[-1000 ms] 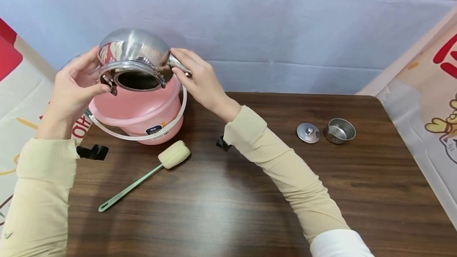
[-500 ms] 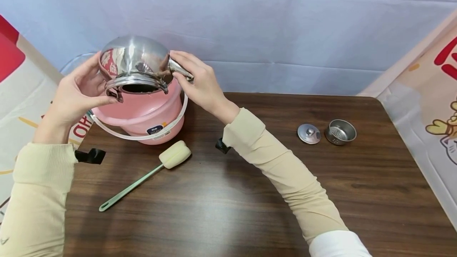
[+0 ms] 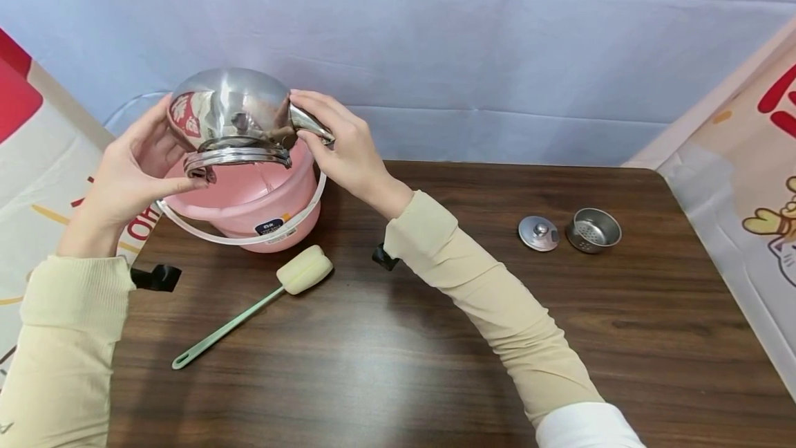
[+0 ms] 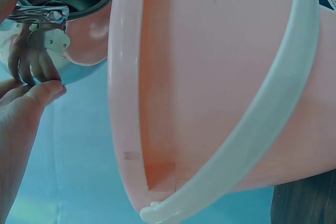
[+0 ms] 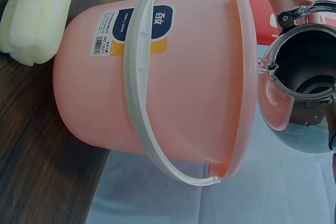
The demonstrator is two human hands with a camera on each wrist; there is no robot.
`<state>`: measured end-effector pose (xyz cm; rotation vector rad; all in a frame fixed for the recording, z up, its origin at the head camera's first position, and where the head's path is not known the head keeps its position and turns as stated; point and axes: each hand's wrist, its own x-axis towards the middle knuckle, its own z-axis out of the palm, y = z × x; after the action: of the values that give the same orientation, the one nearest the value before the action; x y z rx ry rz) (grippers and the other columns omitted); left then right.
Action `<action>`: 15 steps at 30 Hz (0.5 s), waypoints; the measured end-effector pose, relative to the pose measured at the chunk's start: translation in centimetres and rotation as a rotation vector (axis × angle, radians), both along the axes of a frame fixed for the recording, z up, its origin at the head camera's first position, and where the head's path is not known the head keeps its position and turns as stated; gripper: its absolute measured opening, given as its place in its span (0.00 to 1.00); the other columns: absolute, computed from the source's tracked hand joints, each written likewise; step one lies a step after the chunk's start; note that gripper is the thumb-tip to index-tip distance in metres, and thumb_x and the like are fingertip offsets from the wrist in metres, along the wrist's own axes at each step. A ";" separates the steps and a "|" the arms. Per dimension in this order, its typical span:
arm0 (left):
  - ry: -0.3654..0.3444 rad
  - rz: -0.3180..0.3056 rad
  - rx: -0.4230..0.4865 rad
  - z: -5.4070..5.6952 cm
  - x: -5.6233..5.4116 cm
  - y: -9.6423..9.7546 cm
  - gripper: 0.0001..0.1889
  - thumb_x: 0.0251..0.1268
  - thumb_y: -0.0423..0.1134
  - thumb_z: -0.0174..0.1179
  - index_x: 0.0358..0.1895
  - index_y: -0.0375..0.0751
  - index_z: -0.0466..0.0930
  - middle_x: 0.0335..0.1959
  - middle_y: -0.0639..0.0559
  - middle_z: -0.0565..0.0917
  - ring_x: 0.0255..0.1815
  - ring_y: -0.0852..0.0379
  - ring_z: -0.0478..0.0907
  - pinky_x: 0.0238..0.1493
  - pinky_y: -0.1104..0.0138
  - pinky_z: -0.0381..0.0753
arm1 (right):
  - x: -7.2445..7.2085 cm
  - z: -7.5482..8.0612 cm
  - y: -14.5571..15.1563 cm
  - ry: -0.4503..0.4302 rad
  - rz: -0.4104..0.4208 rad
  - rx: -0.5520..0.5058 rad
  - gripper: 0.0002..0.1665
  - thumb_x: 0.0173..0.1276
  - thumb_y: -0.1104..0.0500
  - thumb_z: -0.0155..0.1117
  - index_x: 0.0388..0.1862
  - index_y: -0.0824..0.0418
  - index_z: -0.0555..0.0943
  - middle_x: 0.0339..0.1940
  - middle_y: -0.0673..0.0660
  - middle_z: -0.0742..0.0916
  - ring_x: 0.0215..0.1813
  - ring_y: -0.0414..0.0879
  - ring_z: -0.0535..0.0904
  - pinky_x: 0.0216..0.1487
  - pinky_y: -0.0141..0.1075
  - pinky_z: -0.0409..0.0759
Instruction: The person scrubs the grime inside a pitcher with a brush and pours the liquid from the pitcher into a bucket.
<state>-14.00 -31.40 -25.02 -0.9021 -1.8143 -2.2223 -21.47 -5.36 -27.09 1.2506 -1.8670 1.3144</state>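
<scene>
A shiny steel kettle (image 3: 233, 106) is tipped, mouth downward, over the pink bucket (image 3: 218, 228). My left hand (image 3: 133, 175) grips its left side, thumb by the folded bail handle (image 4: 42, 14) and fingertips against the body. With fingers and thumb, my right hand (image 3: 348, 147) holds the kettle's spout (image 3: 311, 123) at the right. A thin clear stream of water (image 3: 266, 177) falls below the kettle's rim into the bucket. The right wrist view shows the kettle's dark open mouth (image 5: 307, 59) beside the bucket rim.
A sponge brush (image 3: 305, 269) with a green handle lies in front of the bucket. The kettle lid (image 3: 538, 234) and a perforated steel strainer (image 3: 593, 230) sit at the right of the wooden table (image 3: 435, 365). The bucket's white handle (image 3: 305, 216) hangs forward.
Both hands have lowered the kettle slightly and tipped it further, so its mouth now faces down rather than toward me. A water stream now shows under it.
</scene>
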 end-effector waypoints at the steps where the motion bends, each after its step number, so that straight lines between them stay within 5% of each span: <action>1: 0.003 -0.002 0.007 -0.1 0.0 0.0 0.51 0.28 0.00 0.52 0.67 0.25 0.49 0.68 0.33 0.56 0.67 0.45 0.58 0.61 0.65 0.64 | 0.0 0.0 0.0 0.004 0.002 -0.004 0.22 0.62 0.67 0.58 0.56 0.71 0.73 0.55 0.63 0.77 0.60 0.43 0.71 0.59 0.27 0.65; 15: 0.037 -0.014 0.044 -0.1 0.1 -0.3 0.52 0.28 0.03 0.56 0.67 0.22 0.47 0.68 0.31 0.54 0.67 0.43 0.56 0.61 0.64 0.64 | 0.3 0.3 -0.3 -0.039 0.038 -0.034 0.21 0.62 0.68 0.58 0.56 0.69 0.73 0.57 0.61 0.77 0.60 0.43 0.71 0.59 0.27 0.64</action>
<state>-13.94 -31.73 -25.13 -0.9442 -1.7415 -2.2297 -21.12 -5.61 -26.82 1.2574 -1.8480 1.3942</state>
